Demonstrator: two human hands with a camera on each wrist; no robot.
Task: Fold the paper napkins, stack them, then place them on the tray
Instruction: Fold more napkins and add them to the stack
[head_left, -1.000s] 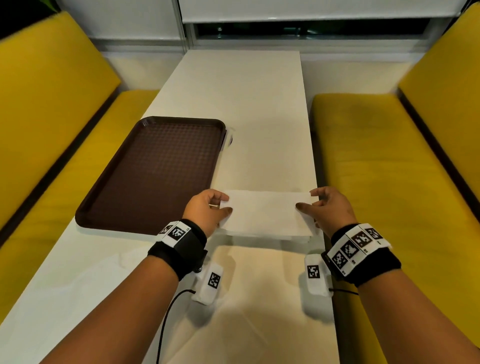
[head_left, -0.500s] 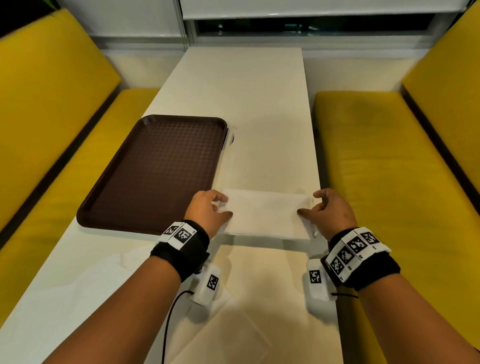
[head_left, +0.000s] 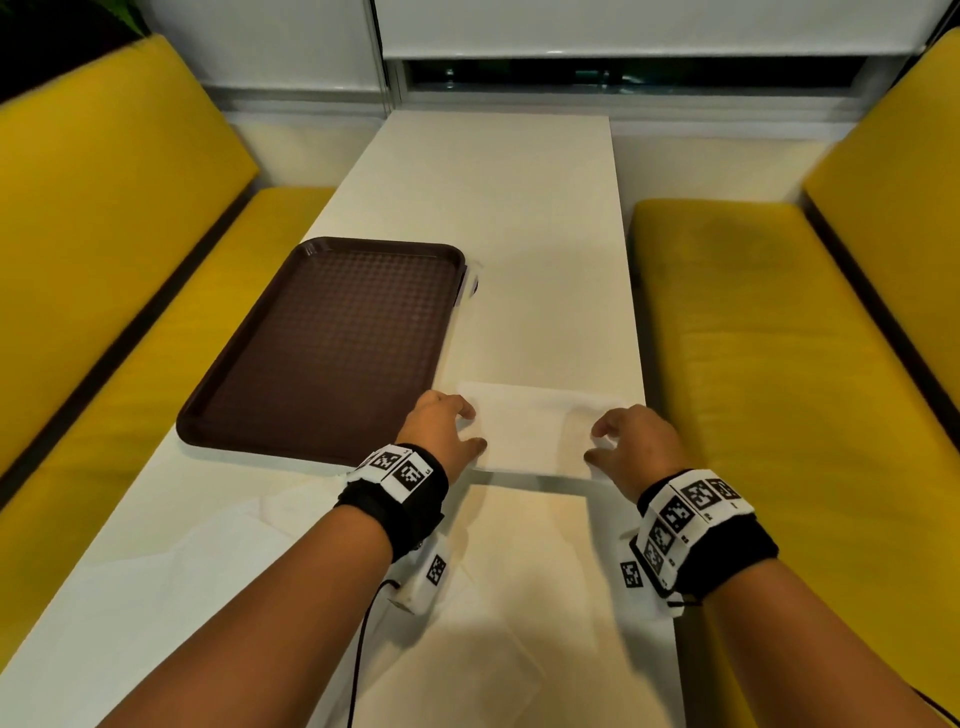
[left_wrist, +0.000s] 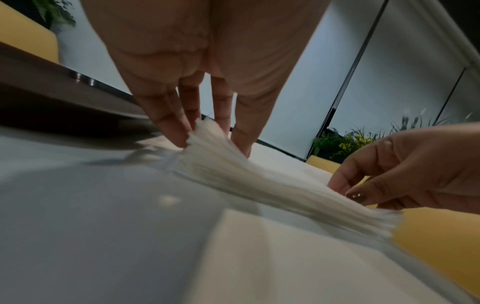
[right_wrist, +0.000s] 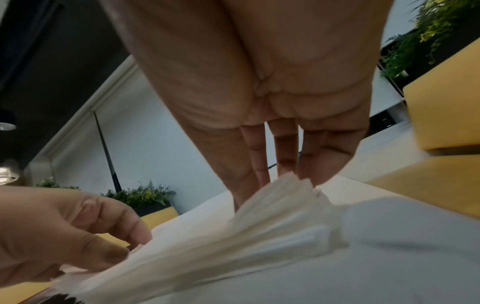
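Pinching the napkin stack (head_left: 524, 428) at both ends with your left hand (head_left: 441, 426) and right hand (head_left: 636, 441), keep pressure even and carry it leftward onto the tray (head_left: 322, 343) beside your left grip.

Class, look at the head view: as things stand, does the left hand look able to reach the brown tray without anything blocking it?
Probably yes. The left hand pinches the napkin stack right beside the tray, whose near right corner lies next to it, with nothing in between.
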